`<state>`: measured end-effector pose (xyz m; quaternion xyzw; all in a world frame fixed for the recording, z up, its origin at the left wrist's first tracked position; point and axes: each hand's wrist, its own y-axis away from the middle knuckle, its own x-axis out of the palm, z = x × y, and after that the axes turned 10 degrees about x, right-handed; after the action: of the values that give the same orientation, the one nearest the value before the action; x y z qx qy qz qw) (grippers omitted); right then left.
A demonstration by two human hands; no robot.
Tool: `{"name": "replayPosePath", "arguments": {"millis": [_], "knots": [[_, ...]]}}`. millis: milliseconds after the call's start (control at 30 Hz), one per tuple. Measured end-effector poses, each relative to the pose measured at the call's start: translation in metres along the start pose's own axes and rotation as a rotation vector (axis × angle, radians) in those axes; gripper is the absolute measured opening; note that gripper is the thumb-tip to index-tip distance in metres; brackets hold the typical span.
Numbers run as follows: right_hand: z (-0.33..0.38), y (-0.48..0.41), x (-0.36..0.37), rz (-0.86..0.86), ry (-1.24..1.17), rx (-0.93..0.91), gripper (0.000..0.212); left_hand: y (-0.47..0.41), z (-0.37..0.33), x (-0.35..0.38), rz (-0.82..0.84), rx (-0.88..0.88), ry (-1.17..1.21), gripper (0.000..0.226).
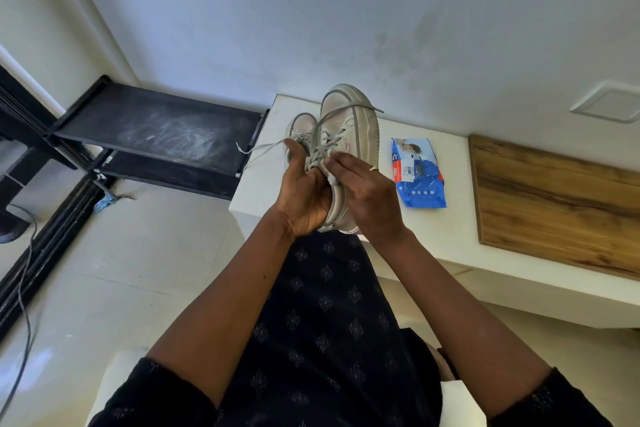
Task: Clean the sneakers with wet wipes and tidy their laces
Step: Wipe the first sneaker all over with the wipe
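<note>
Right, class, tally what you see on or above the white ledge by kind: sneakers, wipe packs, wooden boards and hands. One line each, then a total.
sneakers: 2 (held sneaker, second sneaker behind it)
wipe pack: 1
wooden board: 1
hands: 2 (left hand, right hand)
total: 6

Pale wall (311, 10), grey scuffs. Light tiled floor (131, 253), grey cable (20, 291) trailing at left. Black two-shelf rack (156, 128), dusty, against wall. White bench (450, 243) beside it, wooden board (554, 191) on top.
</note>
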<state>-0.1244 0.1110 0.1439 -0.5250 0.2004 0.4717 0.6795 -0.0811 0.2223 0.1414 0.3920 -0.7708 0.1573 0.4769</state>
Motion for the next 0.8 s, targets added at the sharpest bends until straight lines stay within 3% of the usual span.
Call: {"name": "replayPosePath", "arguments": {"millis": [133,233,333,600,800], "knots": [[0.0,0.025,0.001,-0.027,0.033,-0.099,0.031,-0.001,-0.004,-0.003,-0.01,0.065,-0.003,0.102],[0.003,0.039,0.005,-0.046,0.025,-0.171,0.045,-0.002,-0.004,-0.012,-0.073,0.071,-0.05,0.102],[0.002,0.037,0.008,-0.011,0.036,-0.209,0.03,0.0,-0.004,-0.018,-0.096,0.062,-0.099,0.102],[0.009,-0.011,0.008,0.027,0.028,-0.031,0.035,0.004,-0.003,-0.011,-0.01,0.034,0.016,0.098],[0.005,0.017,0.006,0.018,-0.011,-0.032,0.032,0.0,-0.004,-0.02,0.003,0.042,0.028,0.105]]}}
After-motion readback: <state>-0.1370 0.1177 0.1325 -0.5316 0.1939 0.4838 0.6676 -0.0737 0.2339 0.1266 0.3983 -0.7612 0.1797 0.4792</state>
